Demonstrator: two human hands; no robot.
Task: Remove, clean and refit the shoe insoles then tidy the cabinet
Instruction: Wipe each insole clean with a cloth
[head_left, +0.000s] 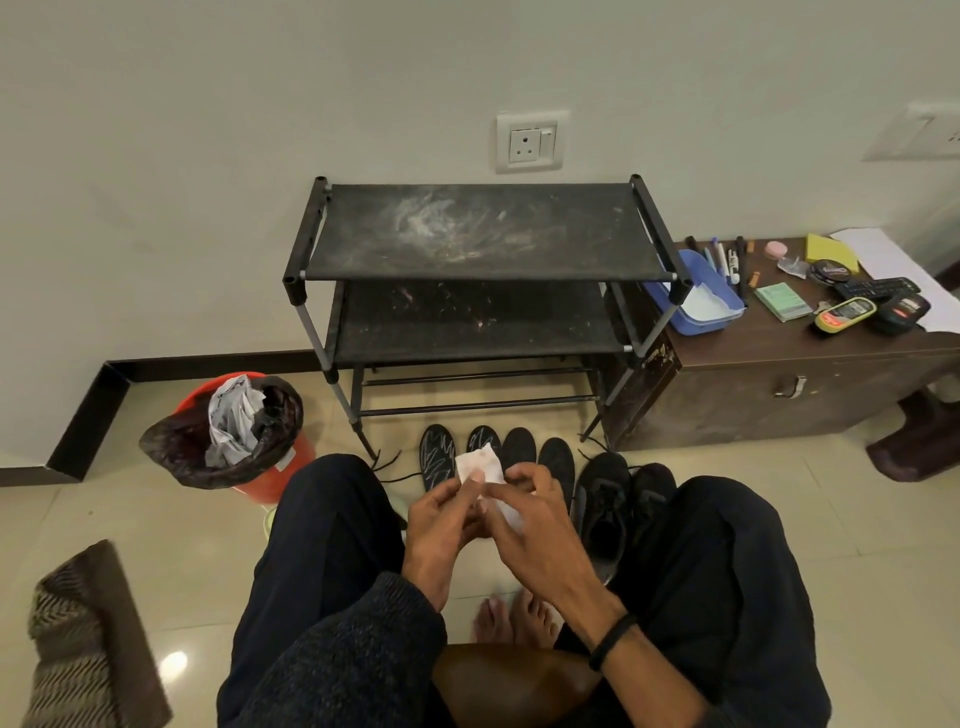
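At frame centre, the left hand (441, 512) and right hand (524, 506) together pinched a white wipe (480, 467) above four insoles (498, 457) lined on the floor; cleaning seemed under way, the next move probably wiping one.

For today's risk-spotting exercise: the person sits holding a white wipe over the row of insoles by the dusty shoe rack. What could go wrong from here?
1. The rack's top shelf is dusty; cleaned insoles or shoes put back before it is wiped could pick up dirt again.
2. The small wipe, pinched by the left hand and right hand, may soil before all four insoles are done.
3. The bin looks full; a discarded wipe may fall out.
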